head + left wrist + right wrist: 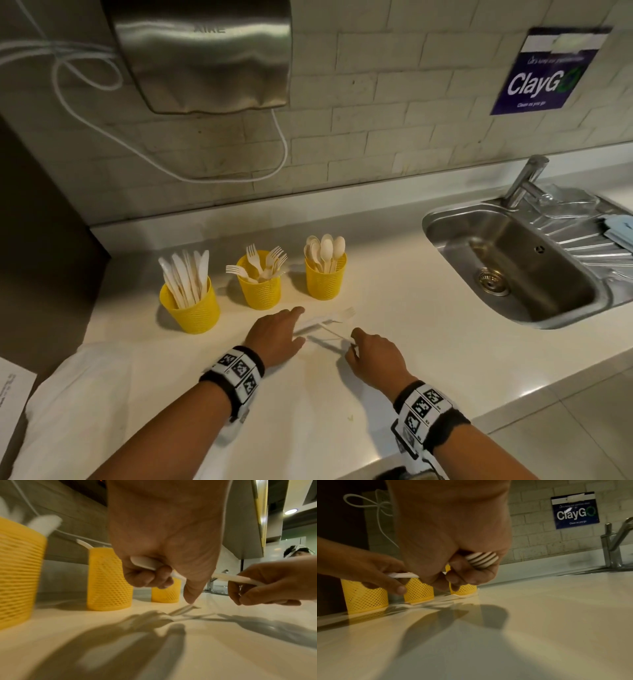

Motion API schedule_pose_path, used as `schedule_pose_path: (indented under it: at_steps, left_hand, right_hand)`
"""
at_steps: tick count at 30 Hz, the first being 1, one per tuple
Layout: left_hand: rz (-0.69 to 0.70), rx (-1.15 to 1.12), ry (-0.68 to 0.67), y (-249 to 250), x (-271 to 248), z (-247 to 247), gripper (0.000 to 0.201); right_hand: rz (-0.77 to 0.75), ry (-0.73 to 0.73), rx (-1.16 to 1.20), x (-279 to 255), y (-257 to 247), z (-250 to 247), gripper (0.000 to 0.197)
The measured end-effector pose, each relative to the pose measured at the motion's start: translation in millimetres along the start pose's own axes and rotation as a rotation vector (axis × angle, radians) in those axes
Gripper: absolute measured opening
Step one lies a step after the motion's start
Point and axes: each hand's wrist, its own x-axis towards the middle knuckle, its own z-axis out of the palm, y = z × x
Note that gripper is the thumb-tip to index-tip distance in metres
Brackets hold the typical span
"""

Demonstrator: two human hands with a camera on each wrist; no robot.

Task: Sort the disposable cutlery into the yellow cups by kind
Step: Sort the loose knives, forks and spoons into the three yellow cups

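Three yellow mesh cups stand in a row on the white counter (394, 342): the knife cup (191, 308) at left, the fork cup (260, 291) in the middle, the spoon cup (325, 281) at right. In front of them my left hand (284, 329) curls its fingers round a white flat piece (145, 562); its kind is hidden. My right hand (363, 346) grips a fork by its head, tines (482, 559) in the palm, handle (240, 579) pointing toward my left hand. Another white fork (346, 313) lies on the counter between my hands.
A steel sink (431, 219) with a tap (527, 178) is set into the counter at right. A metal hand dryer (205, 51) and a looping white cable (281, 144) hang on the tiled wall. White paper (85, 394) lies at the near left.
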Motion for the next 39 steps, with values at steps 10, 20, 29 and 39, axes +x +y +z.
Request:
schedule_pose_path:
  at_steps: [10, 20, 29, 39]
  left_hand:
    - [0.013, 0.311, -0.145, 5, 17, 12, 0.028]
    - [-0.187, -0.474, -0.037, -31, -60, -10, 0.020]
    - [-0.351, -1.561, 0.182, -26, -117, -37, 0.023]
    - [-0.272, -1.850, 0.158, -24, -133, -43, 0.028]
  right_hand:
    - [0.115, 0.060, 0.150, -11, 16, -1, 0.019]
    - [-0.180, -0.015, 0.447, 9, -21, -52, 0.047]
    - [-0.244, 0.419, 0.625, 60, -95, -122, 0.014]
    - [-0.350, 0.119, -0.124, 131, -166, -116, 0.031]
